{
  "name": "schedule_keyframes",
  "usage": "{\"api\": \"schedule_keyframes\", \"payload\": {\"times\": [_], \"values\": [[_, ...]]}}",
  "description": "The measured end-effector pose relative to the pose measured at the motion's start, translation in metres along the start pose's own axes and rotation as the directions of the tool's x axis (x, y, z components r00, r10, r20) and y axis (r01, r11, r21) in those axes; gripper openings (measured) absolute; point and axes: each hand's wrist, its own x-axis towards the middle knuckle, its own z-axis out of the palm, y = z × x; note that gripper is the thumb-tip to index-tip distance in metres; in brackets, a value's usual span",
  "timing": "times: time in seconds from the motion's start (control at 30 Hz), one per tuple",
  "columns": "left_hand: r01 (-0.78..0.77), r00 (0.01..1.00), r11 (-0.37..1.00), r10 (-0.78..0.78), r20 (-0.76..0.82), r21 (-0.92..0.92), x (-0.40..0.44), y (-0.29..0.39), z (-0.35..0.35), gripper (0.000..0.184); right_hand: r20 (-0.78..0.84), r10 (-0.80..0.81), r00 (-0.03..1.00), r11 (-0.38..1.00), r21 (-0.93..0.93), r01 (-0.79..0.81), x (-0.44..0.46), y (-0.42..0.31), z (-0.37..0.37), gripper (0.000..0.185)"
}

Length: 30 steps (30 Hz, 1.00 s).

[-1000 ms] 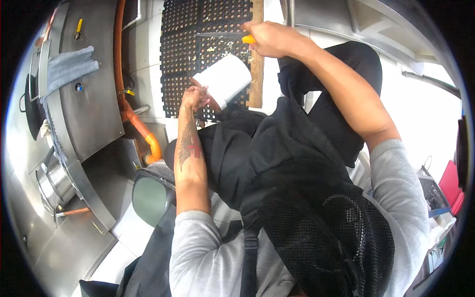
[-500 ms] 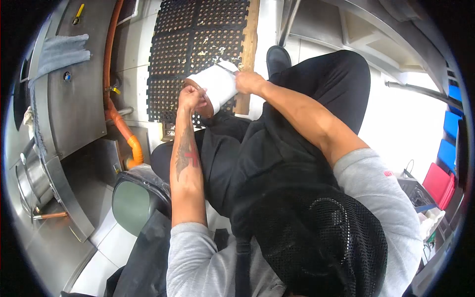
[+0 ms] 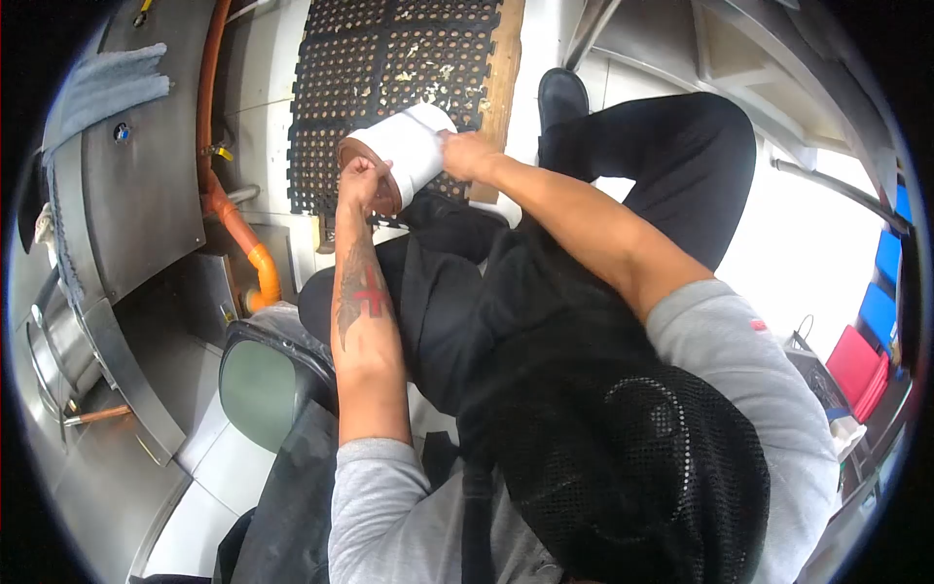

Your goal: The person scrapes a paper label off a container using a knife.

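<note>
From where I stood, the white container (image 3: 407, 146) lay tilted between the person's two hands over the black perforated mat (image 3: 326, 73), its brown end facing left and near; whether it touched the mat could not be determined. The left hand (image 3: 361, 182) was clamped on the rim at that brown end. The right hand (image 3: 468, 156) was closed at the opposite end around a knife (image 3: 421, 122), its handle concealed by the fingers and its thin grey blade against the white wall. Pale scraps (image 3: 428, 71) were scattered on the mat just beyond, and a wooden board (image 3: 506, 60) ran along the mat's right edge. The dark-trousered legs bounded the working area: one knee near and left, the other leg extending right to a black shoe (image 3: 563, 97). A black mesh cap (image 3: 671, 477) obstructed the near centre. To the left, an orange pipe (image 3: 236, 232) with a yellow valve lever (image 3: 223, 153) stood beside a steel unit (image 3: 156, 185) carrying a grey-blue cloth (image 3: 115, 90). A steel shelf (image 3: 652, 37) occupied the far right; red panels (image 3: 856, 365) stood near right. A small red mark (image 3: 758, 325) on the right sleeve was too small to read.
</note>
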Motion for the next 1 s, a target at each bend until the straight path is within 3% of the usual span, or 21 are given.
{"api": "schedule_keyframes", "payload": {"times": [0.03, 0.07, 0.1, 0.17, 0.2, 0.23, 0.3, 0.33, 0.37, 0.43, 0.5, 0.57, 0.63, 0.67, 0.7, 0.77, 0.83, 0.9, 0.93, 1.0], "values": [[0.019, 1.000, 0.999, -0.020, -0.013, -0.051, -0.001, 0.006, 0.000, 0.036, 0.021, 0.090, 0.996, 0.993, -0.083, -0.088, 0.018, 0.010, 0.001, 0.038], [-0.036, 0.999, 0.999, 0.036, -0.014, -0.015, 0.002, 0.005, -0.003, 0.036, 0.044, -0.006, 0.999, 0.983, -0.185, 0.014, 0.024, 0.010, 0.004, 0.039], [-0.032, 0.999, 0.999, 0.032, -0.014, -0.013, 0.007, 0.005, -0.005, 0.036, 0.048, -0.006, 0.999, 0.983, -0.182, 0.014, 0.014, -0.004, -0.003, 0.039], [0.031, 0.998, 0.990, -0.038, -0.045, -0.141, 0.003, 0.000, -0.007, 0.037, 0.034, -0.092, 0.995, 0.996, -0.005, 0.093, -0.031, -0.042, -0.021, 0.043], [0.127, 0.990, 0.982, -0.135, -0.049, -0.138, -0.011, 0.013, -0.004, 0.036, 0.007, -0.103, 0.995, 0.994, -0.034, 0.103, -0.021, -0.035, -0.018, 0.041], [0.115, 0.991, 0.984, -0.123, -0.050, -0.137, 0.001, 0.010, -0.009, 0.036, -0.004, -0.108, 0.994, 0.993, -0.037, 0.108, -0.008, -0.026, -0.024, 0.041], [0.011, 0.997, 0.999, -0.015, 0.070, 0.052, 0.035, -0.023, -0.026, 0.030, 0.014, 0.074, 0.997, 0.987, -0.141, -0.072, 0.022, 0.002, -0.023, 0.039], [0.021, 0.997, 0.998, -0.026, 0.073, 0.057, 0.023, -0.016, -0.022, 0.030, -0.012, 0.176, 0.984, 0.983, -0.046, -0.176, 0.045, 0.013, -0.016, 0.038], [0.082, 0.997, 0.996, -0.082, 0.001, -0.037, 0.007, 0.005, -0.012, 0.029, -0.009, 0.181, 0.984, 0.982, -0.046, -0.181, 0.038, 0.008, -0.017, 0.038], [0.131, 0.988, 0.981, -0.141, -0.059, -0.142, 0.005, 0.014, -0.007, 0.027, -0.040, 0.001, 0.999, 0.993, -0.119, -0.006, 0.005, -0.016, -0.033, 0.038], [0.170, 0.984, 0.971, -0.175, -0.017, -0.167, 0.019, 0.007, -0.015, 0.025, 0.062, -0.065, 0.996, 0.996, -0.052, 0.068, -0.026, -0.042, -0.036, 0.040], [0.176, 0.983, 0.973, -0.181, -0.018, -0.151, 0.022, 0.007, -0.013, 0.025, 0.015, -0.105, 0.994, 0.994, -0.007, 0.105, -0.031, -0.045, -0.026, 0.041], [0.171, 0.982, 0.979, -0.178, -0.059, -0.112, 0.018, 0.008, -0.012, 0.028, 0.035, 0.000, 0.999, 0.993, -0.114, 0.004, -0.006, -0.024, -0.027, 0.040], [0.169, 0.982, 0.979, -0.177, -0.063, -0.111, 0.014, 0.009, -0.011, 0.028, -0.093, 0.027, 0.995, 0.991, -0.128, -0.038, 0.003, -0.019, -0.033, 0.040], [0.148, 0.985, 0.986, -0.154, -0.074, -0.074, 0.012, 0.011, -0.009, 0.029, -0.095, 0.024, 0.995, 0.991, -0.125, -0.036, 0.007, -0.019, -0.030, 0.040], [0.128, 0.989, 0.991, -0.130, -0.074, -0.035, 0.013, 0.016, -0.007, 0.029, 0.056, -0.081, 0.995, 0.978, -0.190, 0.090, -0.003, -0.028, -0.036, 0.040], [0.136, 0.982, 0.988, -0.145, -0.123, -0.075, 0.014, 0.020, -0.003, 0.031, -0.034, -0.180, 0.983, 0.983, -0.040, 0.178, -0.037, -0.050, -0.034, 0.040], [0.139, 0.976, 0.985, -0.154, -0.155, -0.104, 0.005, 0.031, 0.005, 0.030, -0.006, -0.073, 0.997, 0.988, -0.138, 0.072, -0.014, -0.026, -0.030, 0.042], [0.134, 0.970, 0.987, -0.150, -0.194, -0.091, 0.008, 0.035, 0.007, 0.031, -0.101, 0.054, 0.993, 0.990, -0.122, -0.066, 0.029, 0.011, 0.000, 0.041], [0.126, 0.970, 0.991, -0.133, -0.205, -0.047, 0.025, 0.020, -0.004, 0.031, -0.050, 0.018, 0.999, 0.993, -0.112, -0.024, 0.009, -0.008, -0.018, 0.041]]}}
